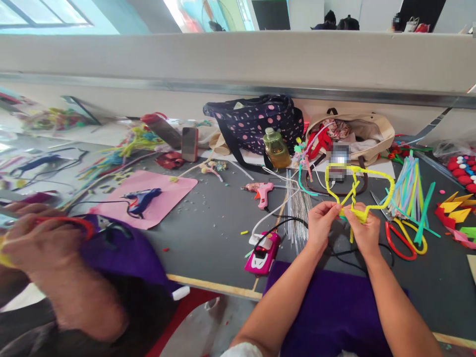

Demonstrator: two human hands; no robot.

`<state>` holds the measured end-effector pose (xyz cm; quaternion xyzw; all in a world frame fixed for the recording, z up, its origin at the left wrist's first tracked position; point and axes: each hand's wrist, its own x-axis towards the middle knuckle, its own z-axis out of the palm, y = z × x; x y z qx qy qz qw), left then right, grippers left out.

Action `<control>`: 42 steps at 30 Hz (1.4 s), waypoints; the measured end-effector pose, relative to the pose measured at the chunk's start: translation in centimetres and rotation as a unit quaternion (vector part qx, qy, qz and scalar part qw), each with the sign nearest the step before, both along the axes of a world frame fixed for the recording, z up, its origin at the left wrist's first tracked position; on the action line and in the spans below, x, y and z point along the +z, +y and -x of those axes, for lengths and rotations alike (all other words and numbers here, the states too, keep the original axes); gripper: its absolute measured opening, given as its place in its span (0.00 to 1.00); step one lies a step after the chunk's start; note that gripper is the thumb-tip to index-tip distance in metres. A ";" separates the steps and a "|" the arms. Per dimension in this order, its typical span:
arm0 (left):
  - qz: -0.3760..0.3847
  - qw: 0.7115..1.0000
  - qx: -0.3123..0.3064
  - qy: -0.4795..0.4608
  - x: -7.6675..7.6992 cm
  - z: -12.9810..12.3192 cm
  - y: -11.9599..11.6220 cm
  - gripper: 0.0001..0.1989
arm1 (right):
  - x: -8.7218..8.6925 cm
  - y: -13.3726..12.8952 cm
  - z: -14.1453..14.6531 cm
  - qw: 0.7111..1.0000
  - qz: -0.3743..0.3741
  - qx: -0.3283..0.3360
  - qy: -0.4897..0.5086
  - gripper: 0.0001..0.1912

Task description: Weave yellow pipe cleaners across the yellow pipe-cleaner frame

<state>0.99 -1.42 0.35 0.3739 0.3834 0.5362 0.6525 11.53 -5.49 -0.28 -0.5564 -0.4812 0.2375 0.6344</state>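
Both hands meet at the lower middle of a yellow fuzzy wire frame (390,191), bent into loops that spread left and right. My left hand (323,222) pinches it from the left side. Close beside it, my right hand (363,228) grips a thicker wound yellow part. A bit of green shows between the fingertips. The frame is held above the dark table (223,233). Under and behind it lie a bag strap and cables. Scissors with red and yellow handles (400,240) rest right of my right hand.
A pink glue gun (261,192), pink power strip (263,254) and thin wires (299,213) lie left of my hands. Pastel fuzzy sticks (407,191) are at the right. Bags (256,126) and a bottle (276,148) stand behind. Another person's hands (44,238) work at the far left.
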 end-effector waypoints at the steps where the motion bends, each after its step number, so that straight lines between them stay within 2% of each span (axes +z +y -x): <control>1: 0.014 1.000 -0.003 -0.011 -0.1 0.0 0.0 0.12 | -0.1 0.0 0.0 1.000 0.005 0.000 0.010 0.08; 4: 0.056 0.997 -0.026 -0.054 -0.5 -0.1 0.0 0.14 | -0.6 0.2 0.2 0.995 0.028 0.005 0.093 0.09; 9: 0.089 0.987 -0.076 -0.108 -0.9 0.0 0.1 0.15 | -1.1 0.8 0.4 0.964 0.058 0.039 0.258 0.12; 12: 0.092 0.985 -0.089 -0.117 -1.0 0.1 0.2 0.15 | -1.3 1.0 0.4 0.953 0.084 0.055 0.287 0.14; 14: 0.092 0.987 -0.075 -0.111 -1.1 0.0 0.3 0.15 | -1.5 1.0 0.4 0.966 0.091 0.020 0.242 0.18; 17: 0.084 0.992 -0.032 -0.088 -1.3 -0.1 0.3 0.16 | -1.5 0.9 0.3 0.991 0.053 -0.101 0.068 0.33; 19: 0.079 0.994 -0.017 -0.074 -1.4 -0.2 0.3 0.17 | -1.4 0.8 0.2 0.982 0.012 -0.177 -0.067 0.43; 21: 0.074 0.995 -0.010 -0.065 -1.5 -0.4 0.2 0.17 | -1.3 0.6 0.0 0.959 -0.022 -0.224 -0.170 0.46; 23: 0.066 0.996 -0.003 -0.057 -1.5 -0.6 0.0 0.17 | -1.2 0.5 -0.2 0.941 -0.040 -0.238 -0.239 0.38; 26: 0.049 0.997 0.002 -0.051 -1.5 -0.7 -0.1 0.16 | -1.4 0.5 -0.5 0.927 -0.036 -0.219 -0.304 0.16; 28: 0.035 0.998 0.004 -0.046 -1.5 -0.8 -0.2 0.15 | -1.6 0.5 -0.6 0.927 -0.030 -0.201 -0.315 0.10; 34: -0.004 1.000 -0.009 -0.007 -2.0 -1.5 -0.8 0.15 | -1.9 0.9 -0.8 0.946 -0.022 -0.178 -0.271 0.11; 38: 0.012 0.999 -0.036 -0.006 -1.9 -1.8 -1.2 0.16 | -1.7 0.8 -0.7 0.960 -0.026 -0.168 -0.221 0.12; 42: 0.026 0.998 -0.046 -0.025 -1.5 -1.6 -1.2 0.17 | -1.4 0.7 -0.6 0.960 -0.053 -0.167 -0.219 0.11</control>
